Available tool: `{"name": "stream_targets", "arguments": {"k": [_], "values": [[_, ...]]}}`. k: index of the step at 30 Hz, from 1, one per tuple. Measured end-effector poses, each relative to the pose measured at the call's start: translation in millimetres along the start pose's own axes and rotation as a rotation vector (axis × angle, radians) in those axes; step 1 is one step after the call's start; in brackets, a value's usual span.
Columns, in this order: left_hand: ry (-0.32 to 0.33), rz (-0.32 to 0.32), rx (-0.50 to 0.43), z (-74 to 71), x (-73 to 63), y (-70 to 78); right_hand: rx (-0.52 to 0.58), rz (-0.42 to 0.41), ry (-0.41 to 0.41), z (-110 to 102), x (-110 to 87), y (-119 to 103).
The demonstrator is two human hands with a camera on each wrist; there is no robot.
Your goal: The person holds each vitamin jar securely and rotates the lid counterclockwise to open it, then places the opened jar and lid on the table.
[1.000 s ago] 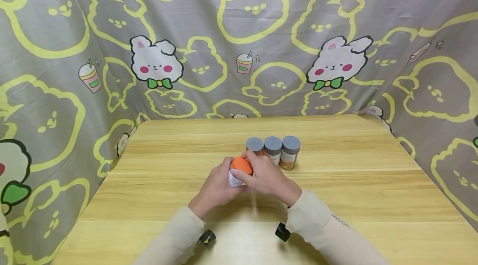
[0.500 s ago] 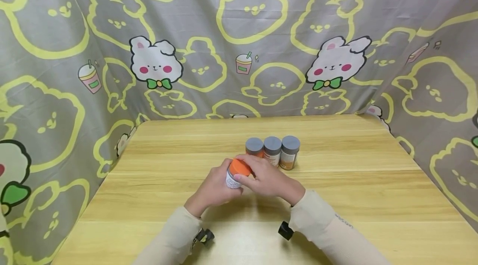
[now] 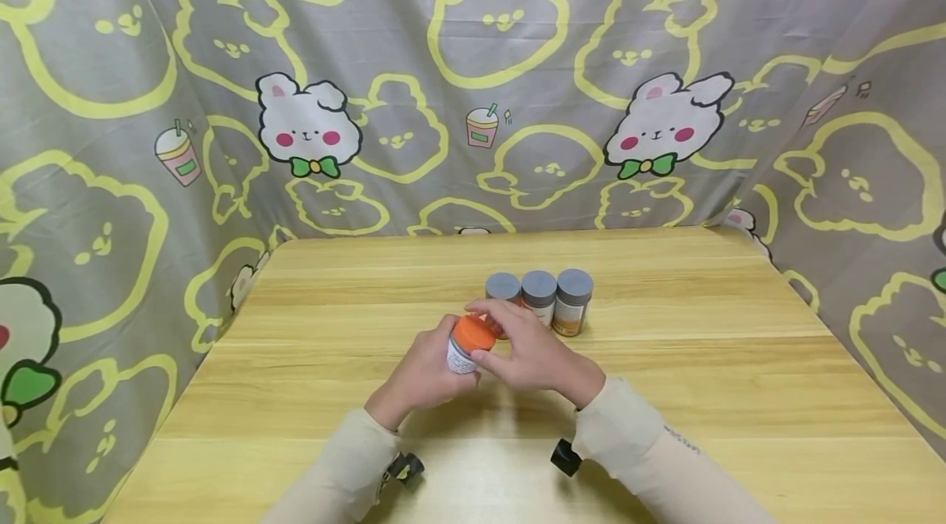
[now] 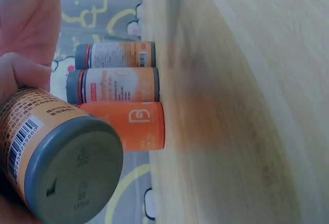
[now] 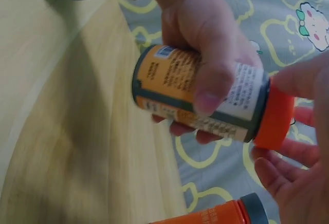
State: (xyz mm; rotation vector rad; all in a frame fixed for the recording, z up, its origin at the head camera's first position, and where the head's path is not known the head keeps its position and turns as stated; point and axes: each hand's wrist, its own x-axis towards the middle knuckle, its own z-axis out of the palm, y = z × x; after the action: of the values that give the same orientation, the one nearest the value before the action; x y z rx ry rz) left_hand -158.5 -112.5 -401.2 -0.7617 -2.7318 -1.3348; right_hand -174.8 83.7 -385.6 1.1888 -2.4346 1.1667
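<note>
A small supplement bottle with an orange lid is held tilted above the table. My left hand grips its body, thumb across the label in the right wrist view. My right hand is at the lid, thumb on one side and fingertips at the other, loosely curved round it. The bottle's grey base faces the left wrist camera. Just behind the hands stand an orange bottle, a white-labelled bottle and a bottle with an orange-and-white label, all grey-capped and side by side.
The wooden table spreads around the hands. A grey curtain with yellow outlines and rabbit faces hangs behind it and at both sides. Black wrist cameras hang below both sleeves.
The bottle has shifted slightly left and toward the person. My right fingers have moved from a close grip over the lid to a looser hold with more of the lid showing.
</note>
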Motion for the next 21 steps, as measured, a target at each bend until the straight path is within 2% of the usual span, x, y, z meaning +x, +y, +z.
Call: {"name": "stream_targets", "arguments": {"k": [2,6,10,13,15,21], "values": [[0.005,-0.001,0.014,-0.6,-0.3,0.3,-0.012,-0.031,0.013,0.8,-0.9,2.3],[-0.013,-0.001,0.004,-0.8,-0.1,1.9,-0.05,-0.03,0.077,4.1,-0.5,3.9],[-0.009,-0.005,-0.015,-2.0,0.4,3.6,0.013,-0.054,0.133,5.9,0.0,4.6],[0.008,-0.011,0.002,-3.3,1.1,4.7,0.062,-0.089,0.131,5.2,-1.2,5.6],[0.013,-0.011,0.01,-3.6,1.7,5.4,0.047,-0.092,0.123,5.3,-1.3,6.1],[0.003,-0.004,0.004,-3.4,2.4,5.3,-0.003,-0.006,0.123,6.9,-0.1,4.7]]}}
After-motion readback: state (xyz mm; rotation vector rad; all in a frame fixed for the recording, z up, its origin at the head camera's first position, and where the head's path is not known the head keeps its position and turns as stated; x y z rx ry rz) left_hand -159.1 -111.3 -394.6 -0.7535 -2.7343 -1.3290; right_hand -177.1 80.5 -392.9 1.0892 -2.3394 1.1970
